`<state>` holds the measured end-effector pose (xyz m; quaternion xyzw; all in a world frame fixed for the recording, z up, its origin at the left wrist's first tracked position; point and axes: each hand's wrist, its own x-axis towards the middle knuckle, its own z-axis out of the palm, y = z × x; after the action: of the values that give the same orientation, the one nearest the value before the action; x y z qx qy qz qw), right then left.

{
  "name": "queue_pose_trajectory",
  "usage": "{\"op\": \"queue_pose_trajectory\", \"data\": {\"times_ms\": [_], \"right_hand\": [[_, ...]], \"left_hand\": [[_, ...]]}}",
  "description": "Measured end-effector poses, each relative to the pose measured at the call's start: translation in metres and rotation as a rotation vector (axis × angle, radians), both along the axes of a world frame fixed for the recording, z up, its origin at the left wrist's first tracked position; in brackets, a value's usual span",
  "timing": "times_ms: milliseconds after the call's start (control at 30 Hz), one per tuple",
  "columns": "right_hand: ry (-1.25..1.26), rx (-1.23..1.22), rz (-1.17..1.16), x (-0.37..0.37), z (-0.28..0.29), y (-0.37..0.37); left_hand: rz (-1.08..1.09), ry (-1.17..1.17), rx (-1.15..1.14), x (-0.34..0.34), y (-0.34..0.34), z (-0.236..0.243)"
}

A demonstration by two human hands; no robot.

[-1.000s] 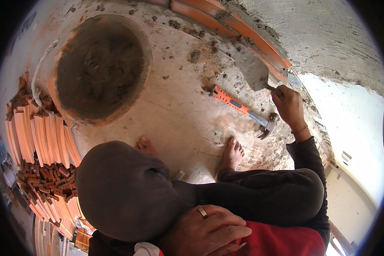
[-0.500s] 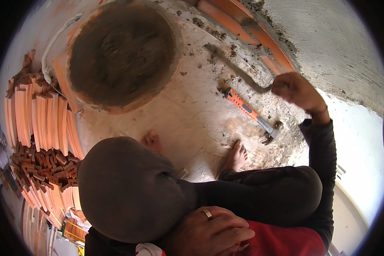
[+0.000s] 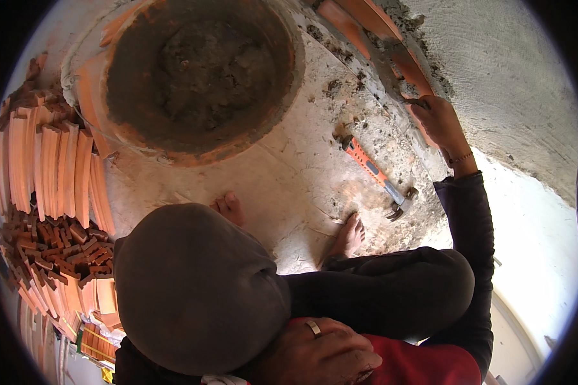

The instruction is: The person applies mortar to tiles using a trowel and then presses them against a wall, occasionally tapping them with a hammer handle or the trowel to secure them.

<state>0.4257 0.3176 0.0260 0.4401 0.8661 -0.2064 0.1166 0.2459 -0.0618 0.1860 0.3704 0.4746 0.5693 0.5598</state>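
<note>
Right hand: the right hand [image 3: 438, 120] is stretched out to the curved row of orange tiles [image 3: 366, 32] at the foot of the plastered wall [image 3: 494, 70], its grip pressed together round the handle of a trowel [image 3: 392, 70].
Trowel: mortar-grey, its blade lying along the tile row, touching it, at the far edge of the floor.
Left hand: the left hand [image 3: 321, 353] rests low in view against a dark rounded knee [image 3: 199, 289], fingers curled loosely, pinching nothing; a ring shows on one finger.
Hammer: an orange-handled claw hammer [image 3: 376, 176] lies on the dusty floor [image 3: 289, 186], just beside the right forearm, untouched.
Mortar pan: a wide round pan of grey mortar [image 3: 199, 70] sits at the floor's far left.
Tile stacks: curved orange tiles [image 3: 51, 167] stand stacked along the left edge, smaller pieces [image 3: 45, 250] heaped below them.
Feet: a bare foot [image 3: 348, 236] rests on the floor near the hammer head.
</note>
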Motion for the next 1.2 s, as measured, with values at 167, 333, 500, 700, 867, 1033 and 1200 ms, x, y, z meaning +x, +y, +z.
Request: {"op": "queue_pose_trajectory", "data": {"times_ms": [167,333,500,700,867,1033,1200], "right_hand": [[0.05,0.116,-0.063,0.02,-0.001,-0.016],[0.037,0.35,-0.01,0.028,-0.009,-0.051],[0.015,0.019,0.159,-0.008,0.044,-0.065],[-0.168,-0.387,0.044,-0.055,0.042,-0.017],[-0.16,-0.088,-0.008,-0.05,0.012,0.01],[-0.159,-0.047,0.009,-0.057,0.001,0.003],[-0.038,0.069,0.059,-0.044,-0.016,0.009]], "left_hand": [[0.056,-0.042,-0.054,-0.003,-0.003,0.003],[0.063,-0.065,-0.035,-0.011,-0.002,0.0],[0.081,-0.088,-0.028,-0.016,-0.002,-0.001],[0.096,-0.108,-0.024,-0.02,-0.001,-0.004],[0.106,-0.125,-0.018,-0.025,-0.002,-0.005],[0.112,-0.143,-0.011,-0.03,-0.002,-0.006],[0.113,-0.149,-0.016,-0.034,-0.001,-0.009]]}}
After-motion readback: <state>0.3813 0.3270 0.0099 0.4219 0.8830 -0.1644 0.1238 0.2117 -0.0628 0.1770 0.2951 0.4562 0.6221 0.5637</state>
